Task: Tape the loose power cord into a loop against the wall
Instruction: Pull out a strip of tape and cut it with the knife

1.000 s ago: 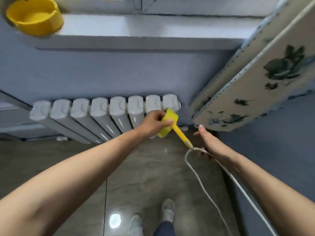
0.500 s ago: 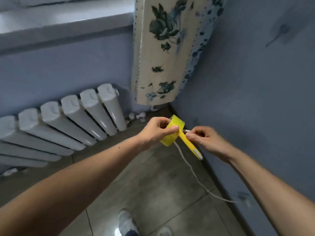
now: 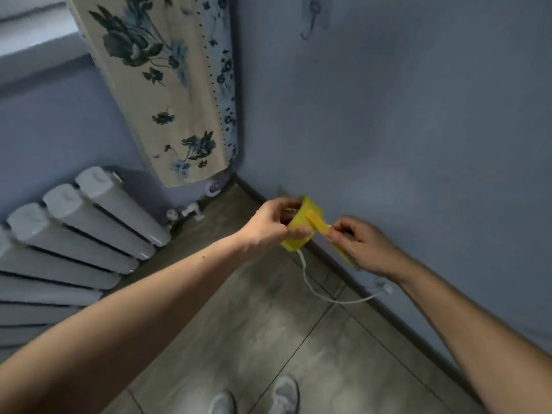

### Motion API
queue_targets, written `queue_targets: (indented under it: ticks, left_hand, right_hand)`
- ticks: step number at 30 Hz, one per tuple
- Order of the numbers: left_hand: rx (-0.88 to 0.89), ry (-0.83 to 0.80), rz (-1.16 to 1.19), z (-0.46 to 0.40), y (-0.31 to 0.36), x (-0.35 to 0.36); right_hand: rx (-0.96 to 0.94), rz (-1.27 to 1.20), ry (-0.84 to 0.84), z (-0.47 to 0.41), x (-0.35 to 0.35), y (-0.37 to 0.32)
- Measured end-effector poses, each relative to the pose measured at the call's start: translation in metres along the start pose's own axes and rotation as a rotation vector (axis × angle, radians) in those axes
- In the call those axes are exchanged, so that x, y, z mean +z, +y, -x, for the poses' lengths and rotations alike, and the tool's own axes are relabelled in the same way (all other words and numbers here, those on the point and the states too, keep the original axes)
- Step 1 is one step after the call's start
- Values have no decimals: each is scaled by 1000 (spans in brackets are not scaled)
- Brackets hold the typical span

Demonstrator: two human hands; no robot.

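1. While left hand [image 3: 270,224] grips yellow plastic tape roll [image 3: 301,227] to steady it, right hand [image 3: 363,246] pinches pulled strip [image 3: 321,227]
2. Thin white power cord [image 3: 307,279] hangs below roll, near blue wall [image 3: 418,130], not yet taped

Your left hand [image 3: 276,224] grips a bright yellow tape roll [image 3: 301,227], and the strip pulled from it toward your right hand [image 3: 360,245] is the same yellow. At six o'clock from the roll hangs a white power cord [image 3: 310,286], ending in a white plug [image 3: 385,286] by the wall. That wall [image 3: 418,144] is a dull blue-grey with darker smudges. At eleven o'clock hangs a cream curtain [image 3: 167,94] printed with dark teal flowers and a dotted edge. The radiator [image 3: 89,231] at nine o'clock is glossy white. The floor [image 3: 268,324] is grey-brown tile, and your shoes [image 3: 283,394] at six o'clock are white.
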State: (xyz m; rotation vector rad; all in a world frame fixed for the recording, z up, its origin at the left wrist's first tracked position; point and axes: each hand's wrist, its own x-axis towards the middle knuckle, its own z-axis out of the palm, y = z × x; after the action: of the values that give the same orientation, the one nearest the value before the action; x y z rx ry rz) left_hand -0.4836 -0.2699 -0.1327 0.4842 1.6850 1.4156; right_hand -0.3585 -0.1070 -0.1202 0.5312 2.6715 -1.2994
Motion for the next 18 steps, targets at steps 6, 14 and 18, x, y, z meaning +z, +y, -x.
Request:
queue_targets:
  ticks: [6, 14, 18]
  left_hand:
    - [15, -65, -58, 11, 5, 55]
    - [86, -292, -129, 22, 2, 126]
    - [75, -413, -98, 30, -8, 169]
  right_hand:
    - [80, -93, 178, 68, -7, 17]
    - [189, -77, 463, 148, -7, 54]
    - [255, -53, 571, 194, -10, 78]
